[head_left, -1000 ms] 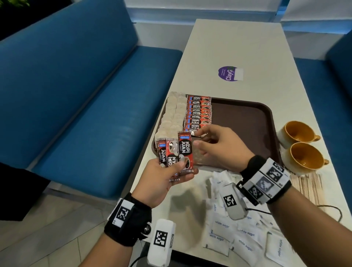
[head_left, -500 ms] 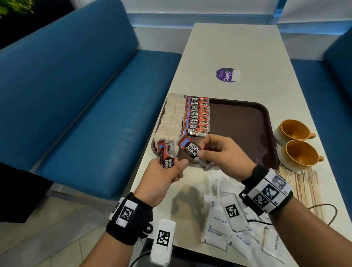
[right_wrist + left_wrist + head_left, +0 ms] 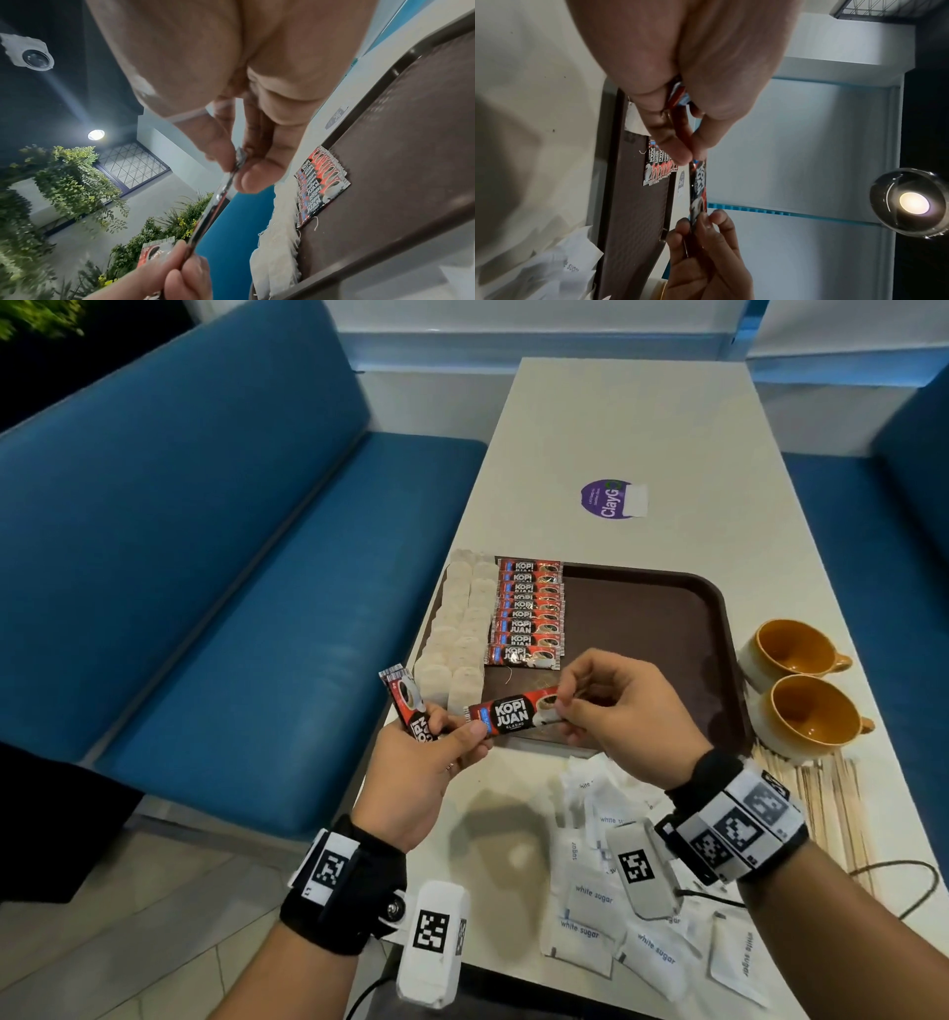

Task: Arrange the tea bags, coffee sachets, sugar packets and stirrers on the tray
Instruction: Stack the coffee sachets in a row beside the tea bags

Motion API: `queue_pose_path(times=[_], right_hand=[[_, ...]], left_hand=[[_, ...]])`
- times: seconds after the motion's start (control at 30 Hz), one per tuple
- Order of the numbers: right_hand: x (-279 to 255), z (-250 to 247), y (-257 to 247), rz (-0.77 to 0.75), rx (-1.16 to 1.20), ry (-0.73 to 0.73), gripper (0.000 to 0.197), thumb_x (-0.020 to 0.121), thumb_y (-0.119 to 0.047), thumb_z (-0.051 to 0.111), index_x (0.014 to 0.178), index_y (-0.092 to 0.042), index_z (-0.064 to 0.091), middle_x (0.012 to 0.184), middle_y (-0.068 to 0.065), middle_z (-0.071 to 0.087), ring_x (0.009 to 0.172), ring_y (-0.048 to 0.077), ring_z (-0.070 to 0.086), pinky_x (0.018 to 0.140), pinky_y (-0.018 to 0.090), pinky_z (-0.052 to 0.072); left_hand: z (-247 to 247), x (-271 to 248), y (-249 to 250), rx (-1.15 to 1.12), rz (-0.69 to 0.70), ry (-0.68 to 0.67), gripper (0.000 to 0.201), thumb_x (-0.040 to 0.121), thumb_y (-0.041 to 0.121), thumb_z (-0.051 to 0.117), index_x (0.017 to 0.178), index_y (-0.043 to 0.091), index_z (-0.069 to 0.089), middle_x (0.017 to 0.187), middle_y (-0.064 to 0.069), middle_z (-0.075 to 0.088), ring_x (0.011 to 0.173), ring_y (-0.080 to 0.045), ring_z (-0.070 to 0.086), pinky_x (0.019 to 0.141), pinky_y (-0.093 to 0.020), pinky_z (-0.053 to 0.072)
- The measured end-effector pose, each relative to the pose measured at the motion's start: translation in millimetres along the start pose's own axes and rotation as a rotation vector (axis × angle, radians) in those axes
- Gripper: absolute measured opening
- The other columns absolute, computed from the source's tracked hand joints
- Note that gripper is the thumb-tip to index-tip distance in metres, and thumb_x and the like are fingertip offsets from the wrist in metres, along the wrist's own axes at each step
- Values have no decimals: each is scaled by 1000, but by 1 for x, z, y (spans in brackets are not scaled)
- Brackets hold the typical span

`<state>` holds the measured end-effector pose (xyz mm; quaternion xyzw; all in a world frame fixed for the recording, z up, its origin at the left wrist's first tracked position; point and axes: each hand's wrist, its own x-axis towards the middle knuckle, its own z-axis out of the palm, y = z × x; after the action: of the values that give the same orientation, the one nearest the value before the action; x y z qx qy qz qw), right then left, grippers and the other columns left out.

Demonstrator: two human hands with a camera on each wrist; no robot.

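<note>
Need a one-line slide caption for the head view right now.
Both hands, left and right, hold one Kopi Juan sachet over the near edge of the brown tray, below the sachet row.

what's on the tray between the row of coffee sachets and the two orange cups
In the head view, only bare brown tray floor lies between the coffee sachets and the tray's right rim; the orange cups stand on the table just past that rim.

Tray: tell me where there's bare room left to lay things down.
The tray is bare across its right part, from the coffee sachet column to the right rim beside the cups. Its left side is packed: tea bags, then sachets. Both hands hover over the near edge.
</note>
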<state>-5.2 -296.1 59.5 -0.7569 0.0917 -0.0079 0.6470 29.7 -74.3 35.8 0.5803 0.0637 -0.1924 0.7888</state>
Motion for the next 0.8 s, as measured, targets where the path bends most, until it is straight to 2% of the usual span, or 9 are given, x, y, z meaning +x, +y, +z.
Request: queue_pose_path(times=[0.07, 0.13, 0.27, 0.33, 0.4, 0.47, 0.6, 0.7, 0.8], right_hand=[[3, -2, 0, -3, -56, -33, 19, 90, 8, 68, 84, -10, 73, 84, 15, 75, 77, 48, 67, 77, 53, 63], [6, -5, 0, -4, -107, -44, 17, 89, 2, 74, 89, -14, 79, 87, 14, 77, 82, 44, 70, 83, 58, 60], [21, -15, 1, -6, -82, 23, 16, 86, 4, 77, 92, -11, 80, 86, 17, 77, 71, 25, 67, 80, 46, 59], [34, -22, 2, -8, -67, 74, 19, 85, 6, 76, 89, -12, 79, 77, 8, 77, 66, 14, 65, 73, 34, 57], [51, -28, 5, 6, -57, 128, 23, 85, 7, 75, 85, -15, 78, 68, -3, 74, 58, 6, 62, 66, 22, 54], [69, -33, 8, 21, -90, 165, 24, 85, 7, 76, 84, -17, 77, 62, -7, 72, 52, 2, 59, 57, 15, 50], [99, -31, 23, 102, -148, 141, 15, 85, 3, 78, 91, -11, 79, 67, -4, 75, 52, 3, 62, 53, 17, 50], [113, -24, 32, 177, -228, 69, 14, 87, 0, 77, 95, -11, 79, 74, -3, 76, 61, 9, 67, 56, 21, 57], [122, -18, 40, 211, -301, 22, 16, 86, 2, 77, 89, -13, 79, 75, -2, 75, 64, 12, 67, 62, 24, 61]], left_hand=[[-1, 1, -1, -5, 0, 19, 39, 90, -14, 63, 75, 14, 41, 83, -19, 58, 74, -26, 70, 68, -26, 59], [-1, 3, -1, -28, -4, 31, 35, 91, -11, 64, 76, 13, 43, 84, -19, 60, 74, -26, 70, 70, -27, 60], [-4, 7, -2, -131, -94, 38, 10, 97, 2, 62, 91, 6, 55, 86, -16, 64, 78, -26, 70, 74, -32, 62], [-7, 9, -1, -225, -207, 32, 5, 99, 0, 57, 95, 3, 60, 88, -16, 66, 84, -32, 70, 79, -41, 64], [-10, 8, 1, -319, -320, -18, 17, 97, -3, 47, 104, 0, 62, 94, -20, 67, 92, -39, 70, 82, -49, 63], [-12, 8, 2, -346, -373, -83, 30, 95, -4, 38, 114, -3, 62, 101, -23, 68, 99, -44, 70, 84, -54, 62], [-16, 9, -3, -269, -352, -107, 43, 97, -12, 30, 132, -8, 53, 119, -30, 69, 112, -52, 66, 87, -56, 61], [-17, 11, -7, -200, -312, -123, 41, 100, -12, 32, 135, -5, 53, 121, -28, 70, 112, -49, 67, 90, -52, 61], [-21, 12, -8, -158, -286, -133, 39, 102, -11, 34, 135, -3, 54, 122, -26, 70, 113, -48, 68, 92, -49, 60]])
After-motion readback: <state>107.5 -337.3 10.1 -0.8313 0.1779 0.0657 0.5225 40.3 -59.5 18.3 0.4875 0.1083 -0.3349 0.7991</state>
